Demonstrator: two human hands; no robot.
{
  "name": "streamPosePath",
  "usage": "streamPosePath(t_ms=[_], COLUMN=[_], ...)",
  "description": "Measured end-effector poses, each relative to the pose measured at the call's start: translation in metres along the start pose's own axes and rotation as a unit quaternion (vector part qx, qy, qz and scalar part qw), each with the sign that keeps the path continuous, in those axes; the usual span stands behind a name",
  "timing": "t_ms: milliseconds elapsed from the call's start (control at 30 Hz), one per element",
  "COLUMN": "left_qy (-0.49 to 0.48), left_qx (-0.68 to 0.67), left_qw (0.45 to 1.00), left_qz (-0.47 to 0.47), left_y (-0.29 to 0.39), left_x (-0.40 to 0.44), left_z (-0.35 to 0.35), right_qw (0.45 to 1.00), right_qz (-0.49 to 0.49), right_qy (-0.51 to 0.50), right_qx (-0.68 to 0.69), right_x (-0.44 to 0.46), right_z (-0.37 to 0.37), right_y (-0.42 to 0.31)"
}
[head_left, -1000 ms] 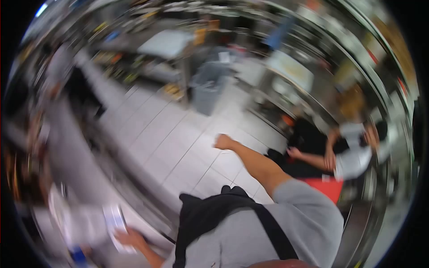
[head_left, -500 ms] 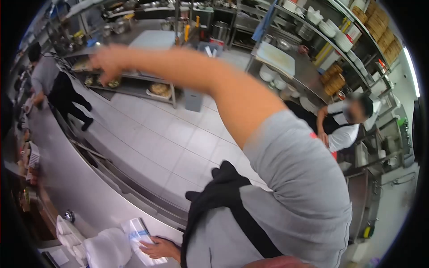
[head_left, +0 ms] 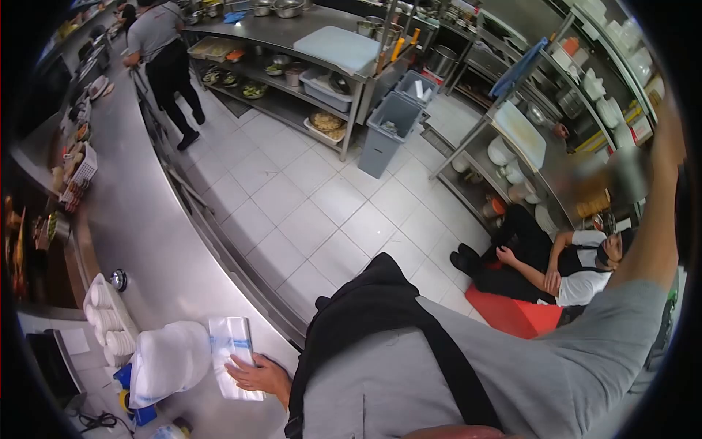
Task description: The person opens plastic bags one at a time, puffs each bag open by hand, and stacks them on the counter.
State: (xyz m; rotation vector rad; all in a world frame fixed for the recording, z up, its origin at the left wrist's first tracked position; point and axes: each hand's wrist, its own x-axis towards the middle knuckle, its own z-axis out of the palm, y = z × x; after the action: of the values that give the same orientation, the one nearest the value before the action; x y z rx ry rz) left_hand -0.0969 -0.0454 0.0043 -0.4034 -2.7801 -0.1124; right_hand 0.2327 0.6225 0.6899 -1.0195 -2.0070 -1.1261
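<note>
My left hand [head_left: 257,376] lies with its fingers stretched out over a flat stack of clear plastic bags [head_left: 232,336] with blue markings. The stack rests on the steel counter [head_left: 157,252]. Just left of it is a bulky white plastic-wrapped bundle [head_left: 170,358], and behind that stand stacks of white bowls [head_left: 110,322]. At the far right edge, my raised right hand [head_left: 665,128] is blurred near the shelf of dishes. Its fingers cannot be made out.
A person [head_left: 570,271] sits on a red seat [head_left: 504,311] at right. Another person [head_left: 164,58] stands by the counter at far left. Grey bins [head_left: 384,139] stand beside a steel worktable [head_left: 248,29]. Tiled floor [head_left: 292,212] lies between. A round metal bell [head_left: 118,278] sits on the counter.
My right arm has swung from across the view at left over to the far right, and the view has turned. My left hand stays on the plastic bags.
</note>
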Motion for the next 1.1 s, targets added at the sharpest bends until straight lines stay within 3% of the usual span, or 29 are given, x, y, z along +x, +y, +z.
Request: streamPosePath(t_ms=[133,267,333,367,400,467,567,633,733,767,833,867,900,933,967,1000,1033,1067,1100], left_qy=[-0.001,0.02,0.039,0.093,0.058,0.078,0.076,0.081,0.121,0.13,0.115,0.11,0.101,0.102,0.104,0.103,0.096,0.096,0.099], left_qx=[-0.012,-0.009,-0.016,-0.01,0.009,0.002,-0.003,-0.009,0.002,-0.004,-0.034,-0.035,-0.037,-0.037,-0.037,-0.039,-0.035,-0.042,-0.041], left_qw=[1.0,1.0,0.999,0.995,0.998,0.994,0.996,0.995,0.987,0.986,0.988,0.989,0.99,0.989,0.989,0.989,0.992,0.989,0.989], left_qz=[-0.001,-0.009,0.012,0.032,0.03,0.075,0.038,0.062,0.104,0.104,0.097,0.096,0.096,0.097,0.096,0.098,0.081,0.101,0.107], left_y=[0.005,0.004,-0.003,-0.007,-0.014,-0.018,-0.015,-0.01,-0.011,-0.007,-0.001,0.001,0.003,0.005,0.006,0.004,0.002,-0.002,-0.015], left_x=[0.004,-0.006,-0.001,0.0,0.001,0.01,0.0,0.004,0.017,0.018,0.007,0.003,-0.001,-0.004,-0.006,-0.008,-0.006,-0.003,-0.006], left_z=[-0.005,0.005,0.012,0.024,0.031,0.042,0.033,0.033,0.028,0.026,0.024,0.023,0.02,0.018,0.018,0.018,0.021,0.026,0.03], right_qw=[0.988,0.904,0.801,0.731,0.654,0.503,0.338,0.283,0.288,0.314,0.417,0.42,0.492,0.524,0.766,0.797,0.736,0.656,0.638], right_qz=[0.101,0.256,0.341,0.386,0.42,0.464,0.504,0.534,0.55,0.539,0.488,0.437,0.429,0.399,0.229,0.195,0.388,0.465,0.471], right_qy=[-0.111,-0.342,-0.491,-0.561,-0.627,-0.718,-0.763,-0.753,-0.736,-0.733,-0.723,-0.765,-0.722,-0.714,-0.558,-0.525,-0.446,-0.475,-0.451], right_qx=[-0.019,0.001,0.026,0.039,0.059,0.126,0.223,0.26,0.271,0.272,0.255,0.217,0.229,0.238,0.22,0.229,0.329,0.358,0.409], right_x=[-0.221,-0.554,-0.733,-0.817,-0.892,-1.005,-1.086,-1.096,-1.114,-1.123,-1.163,-1.147,-1.045,-0.95,-1.01,-0.94,-0.864,-0.808,-0.787], right_z=[-0.016,-0.006,-0.004,-0.018,-0.035,-0.068,-0.113,-0.13,-0.081,-0.042,0.075,0.136,0.146,0.159,0.236,0.246,0.241,0.249,0.266], right_y=[0.115,0.121,0.066,0.025,-0.02,-0.128,-0.26,-0.308,-0.306,-0.295,-0.251,-0.208,-0.153,-0.121,-0.118,-0.099,-0.096,-0.098,-0.1])
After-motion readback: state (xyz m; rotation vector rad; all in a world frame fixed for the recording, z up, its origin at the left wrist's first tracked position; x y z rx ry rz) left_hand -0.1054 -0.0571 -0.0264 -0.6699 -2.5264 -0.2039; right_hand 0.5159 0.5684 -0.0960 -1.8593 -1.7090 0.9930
